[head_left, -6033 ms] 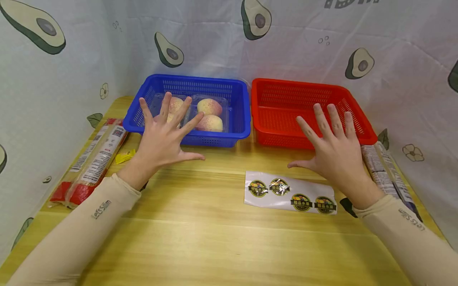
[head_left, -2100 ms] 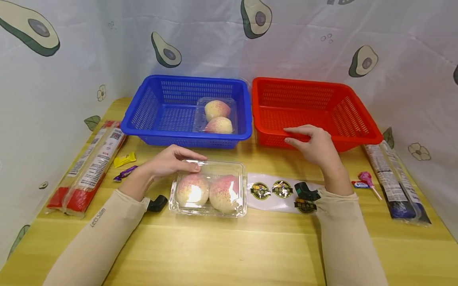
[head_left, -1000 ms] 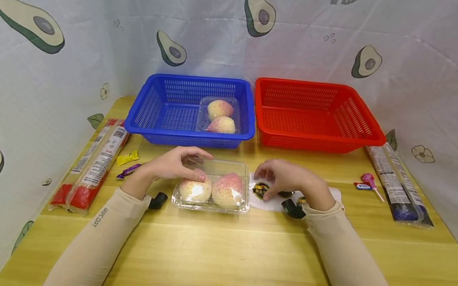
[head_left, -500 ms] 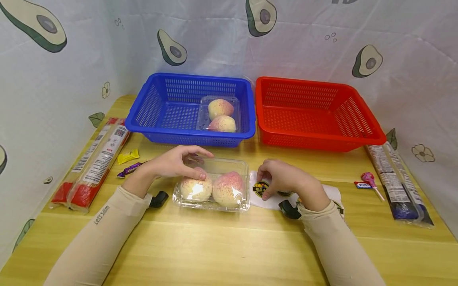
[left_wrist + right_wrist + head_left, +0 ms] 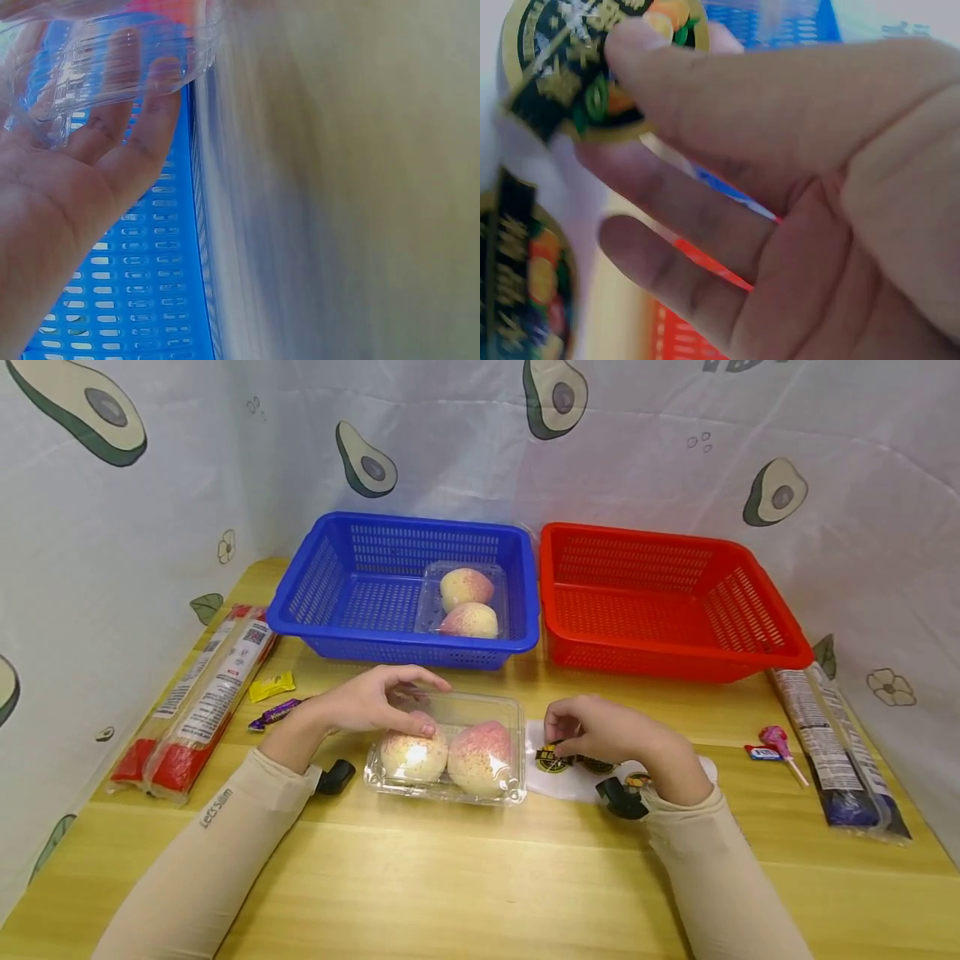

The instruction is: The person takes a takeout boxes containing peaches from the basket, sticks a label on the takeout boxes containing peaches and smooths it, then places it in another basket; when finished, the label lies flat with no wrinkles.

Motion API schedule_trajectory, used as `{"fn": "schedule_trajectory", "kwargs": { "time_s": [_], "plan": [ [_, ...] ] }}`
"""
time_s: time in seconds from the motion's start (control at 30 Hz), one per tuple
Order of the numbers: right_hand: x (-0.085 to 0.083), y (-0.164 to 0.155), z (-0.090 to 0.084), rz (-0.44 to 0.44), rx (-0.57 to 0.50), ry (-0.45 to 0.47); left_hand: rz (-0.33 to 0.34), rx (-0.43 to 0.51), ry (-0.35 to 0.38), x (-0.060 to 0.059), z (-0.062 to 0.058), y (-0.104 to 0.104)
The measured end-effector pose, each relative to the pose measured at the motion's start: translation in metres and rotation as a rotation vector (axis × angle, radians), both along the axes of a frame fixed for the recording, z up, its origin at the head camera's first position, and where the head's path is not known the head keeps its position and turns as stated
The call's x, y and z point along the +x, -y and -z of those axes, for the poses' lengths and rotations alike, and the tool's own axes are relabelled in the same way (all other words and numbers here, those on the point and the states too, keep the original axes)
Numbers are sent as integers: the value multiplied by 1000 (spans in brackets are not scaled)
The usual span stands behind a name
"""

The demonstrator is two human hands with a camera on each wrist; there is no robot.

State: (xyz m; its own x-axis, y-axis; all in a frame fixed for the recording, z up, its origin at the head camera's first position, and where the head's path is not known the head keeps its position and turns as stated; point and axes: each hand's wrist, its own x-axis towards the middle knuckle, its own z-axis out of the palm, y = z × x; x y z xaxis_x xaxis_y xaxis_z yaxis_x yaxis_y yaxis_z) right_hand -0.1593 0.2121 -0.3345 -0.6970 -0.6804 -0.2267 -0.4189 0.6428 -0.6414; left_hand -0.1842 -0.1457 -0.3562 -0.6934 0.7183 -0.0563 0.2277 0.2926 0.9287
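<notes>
A clear plastic clamshell box with two pink-and-cream peaches inside lies on the table. My left hand holds its left end, thumb on the lid and fingers along the far side. In the left wrist view, those fingers curve round the clear plastic. My right hand pinches a round black-and-gold fruit sticker over the white backing sheet, beside the box. The thumb lies on the sticker's face, with fingers behind it. Another sticker shows lower down in the right wrist view.
Behind stand a blue basket, with another box of peaches in it, and a red basket. Noodle packs and wrapped candies lie left. On the right are a lollipop and dark packs.
The left hand has taken a peach box from the blue basket to the table and holds it there. The right hand has moved from the red basket down to the sheet and taken a sticker's edge.
</notes>
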Motion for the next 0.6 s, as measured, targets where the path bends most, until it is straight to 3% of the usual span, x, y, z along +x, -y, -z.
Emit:
{"fn": "schedule_trajectory", "kwargs": {
  "time_s": [0.17,0.3,0.47,0.6],
  "plan": [
    [5,-8,-20,12,-66,41,84,21,-16,1,-3,6],
    [12,-3,-39,56,-111,20,150,27,-11,0,-2,8],
    [17,29,-57,90,-211,-21,162,45,8,-1,-1,6],
    [16,63,-60,78,-246,-46,164,52,18,-2,1,7]
  ]
}}
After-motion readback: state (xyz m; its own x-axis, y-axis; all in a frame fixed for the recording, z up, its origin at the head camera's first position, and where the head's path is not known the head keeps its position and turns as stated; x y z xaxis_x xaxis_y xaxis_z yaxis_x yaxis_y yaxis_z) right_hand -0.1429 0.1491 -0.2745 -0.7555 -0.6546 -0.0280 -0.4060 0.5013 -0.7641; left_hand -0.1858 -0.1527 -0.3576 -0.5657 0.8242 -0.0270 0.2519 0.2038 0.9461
